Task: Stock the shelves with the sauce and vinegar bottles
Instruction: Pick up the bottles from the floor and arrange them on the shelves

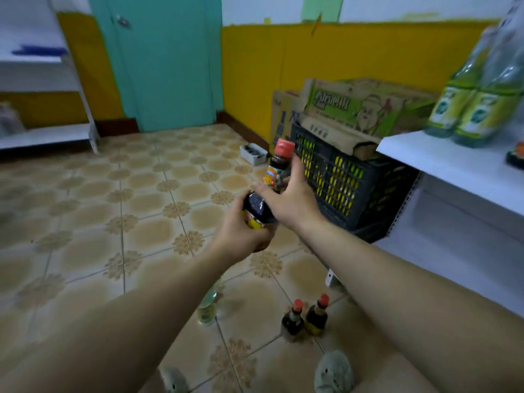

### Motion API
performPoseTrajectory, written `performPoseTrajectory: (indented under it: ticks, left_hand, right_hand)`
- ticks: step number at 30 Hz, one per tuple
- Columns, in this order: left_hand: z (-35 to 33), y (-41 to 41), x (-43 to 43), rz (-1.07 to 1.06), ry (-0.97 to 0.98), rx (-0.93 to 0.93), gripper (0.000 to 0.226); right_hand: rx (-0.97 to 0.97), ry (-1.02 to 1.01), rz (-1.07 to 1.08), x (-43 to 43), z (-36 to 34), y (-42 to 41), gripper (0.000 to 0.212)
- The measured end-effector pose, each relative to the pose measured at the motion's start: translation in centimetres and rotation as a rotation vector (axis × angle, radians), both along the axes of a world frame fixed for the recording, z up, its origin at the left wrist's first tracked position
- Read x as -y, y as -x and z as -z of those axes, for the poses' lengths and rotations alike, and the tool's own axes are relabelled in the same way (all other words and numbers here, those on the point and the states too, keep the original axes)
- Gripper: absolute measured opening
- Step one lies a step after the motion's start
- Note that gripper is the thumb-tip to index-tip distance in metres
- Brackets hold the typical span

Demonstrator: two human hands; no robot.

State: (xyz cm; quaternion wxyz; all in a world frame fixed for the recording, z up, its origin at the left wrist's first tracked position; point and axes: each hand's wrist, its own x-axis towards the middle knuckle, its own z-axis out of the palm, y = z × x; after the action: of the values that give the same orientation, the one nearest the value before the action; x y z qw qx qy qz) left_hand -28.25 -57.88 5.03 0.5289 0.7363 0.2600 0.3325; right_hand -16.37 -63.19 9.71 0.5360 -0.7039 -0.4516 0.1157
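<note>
Grey slippers point(334, 371) sit at 6 o'clock, and just ahead of them two small sauce bottles point(293, 320) stand upright side by side on the tiled floor point(113, 194). A pale bottle point(207, 307) stands near them, partly hidden by the left forearm.

At the centre both hands are busy. The left hand point(241, 231) is curled firmly round a dark bottle point(256, 208) with a yellow label. The right hand point(286, 199) holds a red-capped bottle point(279, 163) upright, with thumb and fingers spread fairly wide around its body. The two bottles look to be touching.

The shelf point(453, 163) they are meant for juts in at 3 o'clock and already carries green-labelled bottles point(459, 109) at 2 o'clock. A black crate point(340, 182) stacked with cardboard sits just beyond the hands.

The right hand's loose, spread hold is the likeliest trouble: a quick swing toward the shelf could let that bottle slip, and a hard tiled floor would probably not forgive it. The two held bottles could also knock together. A careless step could topple the bottles by the feet, and a bottle set down too near the shelf's front edge could tip off.
</note>
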Motion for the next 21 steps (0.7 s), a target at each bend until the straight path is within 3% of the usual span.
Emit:
performPoseTrajectory:
  ticks: [4,6,13,15,18,21]
  left_hand:
    - [-4.7,-0.1,2.5,0.02,-0.08,0.064,0.079]
    - [-6.9,0.2,3.2,0.083,-0.077,0.034,0.087]
    - [-13.3,-2.3,8.9,0.348,0.003,0.056,0.084]
    - [-14.2,-3.7,11.1,0.354,0.041,0.115,0.083]
    - [-15.0,-5.9,13.8,0.399,0.099,0.2,0.076]
    - [-15.6,-8.1,16.1,0.466,0.11,0.23,0.076]
  right_hand:
    - [-0.052,-0.086,0.009,3.2,-3.8,-0.3,0.03]
    - [-0.077,-0.163,0.009,5.1,-6.2,-1.2,0.024]
    - [-0.142,-0.338,0.035,12.8,-12.5,-3.9,0.028]
    - [-0.128,-0.332,0.044,15.2,-13.7,-4.8,0.023]
    - [-0.096,-0.264,0.06,18.9,-14.7,-6.0,0.038]
    - [-0.05,-0.213,0.162,22.2,-14.8,-6.8,0.041]
